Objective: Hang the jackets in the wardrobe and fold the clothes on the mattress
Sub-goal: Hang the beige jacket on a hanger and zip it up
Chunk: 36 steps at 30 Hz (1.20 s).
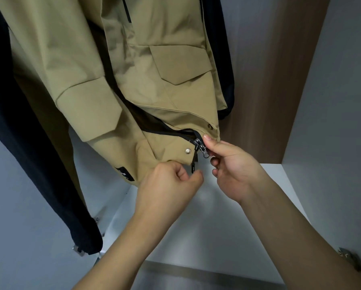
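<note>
- Right hand (230, 164): grip closed in a pinch, thumb and forefinger on the zip slider (198, 143) and the hem edge beside it, at the bottom of the khaki jacket (146, 84). Other fingers curled under.
- Left hand (171, 181): fingers curled tight at the hem corner just left of the zip. It seems to pinch the black pull cord (193, 166) or the zip's lower end; the fingertips hide the contact, so not certain which.
- Two metal pulls hang at the slider; one metal pull tab (206, 154) dangles free beside the right thumb.
- Zip is open above the slider, dark lining showing in the gap.
- Two snap studs visible on the hem: one silver snap (188, 150) on the left panel, one darker snap (210, 127) on the right panel.
- Two flap pockets on the jacket front, one per panel. One black label (124, 173) at the lower left hem.
- Jacket hangs inside the wardrobe (271, 84), hem above the white shelf (223, 222).
- One dark navy garment (18, 126) hangs to its left, touching it; dark fabric also shows behind the jacket's right edge.
- One metal hinge (350, 258) at lower right; more metal fittings at lower left, partly hidden.
</note>
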### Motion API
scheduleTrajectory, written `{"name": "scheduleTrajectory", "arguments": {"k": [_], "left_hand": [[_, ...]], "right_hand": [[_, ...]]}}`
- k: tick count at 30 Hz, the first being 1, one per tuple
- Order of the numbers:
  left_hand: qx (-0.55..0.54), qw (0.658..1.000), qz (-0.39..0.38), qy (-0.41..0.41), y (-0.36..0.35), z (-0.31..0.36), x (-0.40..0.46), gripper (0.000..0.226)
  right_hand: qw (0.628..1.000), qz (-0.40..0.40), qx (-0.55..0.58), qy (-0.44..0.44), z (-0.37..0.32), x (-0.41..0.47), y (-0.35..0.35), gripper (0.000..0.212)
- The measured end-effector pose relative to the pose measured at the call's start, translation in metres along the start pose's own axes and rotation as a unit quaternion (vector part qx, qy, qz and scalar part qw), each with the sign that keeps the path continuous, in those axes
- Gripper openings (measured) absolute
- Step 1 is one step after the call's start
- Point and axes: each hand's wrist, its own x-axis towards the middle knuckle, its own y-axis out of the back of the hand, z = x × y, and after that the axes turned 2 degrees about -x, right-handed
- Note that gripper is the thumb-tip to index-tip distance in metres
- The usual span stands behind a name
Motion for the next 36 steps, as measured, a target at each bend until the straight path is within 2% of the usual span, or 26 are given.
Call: {"name": "scheduleTrajectory", "arguments": {"k": [3, 6, 11, 14, 16, 20, 23, 26, 27, 29, 33, 36], "left_hand": [[0.075, 0.992, 0.073, -0.068, 0.006, 0.004, -0.002, 0.05], [0.108, 0.981, 0.126, -0.1, 0.011, 0.007, 0.001, 0.04], [0.116, 0.973, 0.118, -0.162, 0.009, 0.003, 0.008, 0.023], [0.071, 0.965, 0.094, -0.235, 0.012, -0.002, 0.015, 0.021], [0.028, 0.965, 0.07, -0.253, 0.02, -0.005, 0.022, 0.019], [-0.003, 0.977, 0.008, -0.214, 0.029, -0.009, 0.032, 0.016], [-0.011, 0.981, -0.003, -0.195, 0.028, -0.008, 0.032, 0.019], [-0.047, 0.981, -0.057, -0.181, 0.03, -0.009, 0.03, 0.009], [-0.048, 0.981, -0.074, -0.174, 0.031, -0.01, 0.03, 0.012], [-0.034, 0.981, -0.094, -0.164, 0.035, -0.012, 0.032, 0.018], [0.032, 0.985, -0.09, -0.141, 0.038, -0.015, 0.036, 0.01], [0.044, 0.984, -0.102, -0.141, 0.034, -0.018, 0.036, 0.017]], "right_hand": [[1.0, -0.004, 0.0, -0.001, 0.001, 0.001, -0.001, 0.014], [1.0, -0.016, -0.001, 0.0, 0.003, 0.001, -0.001, 0.014], [0.999, -0.038, -0.017, 0.009, 0.004, 0.001, -0.001, 0.007], [0.998, -0.057, -0.011, 0.013, 0.004, 0.0, 0.003, 0.016], [0.997, -0.076, -0.009, 0.017, 0.004, -0.001, 0.004, 0.021], [0.995, -0.101, 0.02, 0.007, 0.005, -0.004, 0.004, 0.012], [0.991, -0.126, -0.034, 0.008, 0.007, -0.006, 0.005, 0.007], [0.988, -0.126, -0.093, 0.012, 0.006, -0.007, 0.007, 0.006], [0.987, -0.119, -0.106, 0.016, 0.006, -0.007, 0.008, 0.006], [0.988, -0.107, -0.113, 0.019, 0.005, -0.007, 0.01, 0.006], [0.99, -0.103, -0.092, 0.011, 0.004, -0.005, 0.01, 0.008], [0.989, -0.106, -0.101, 0.021, 0.003, -0.005, 0.009, 0.017]]}}
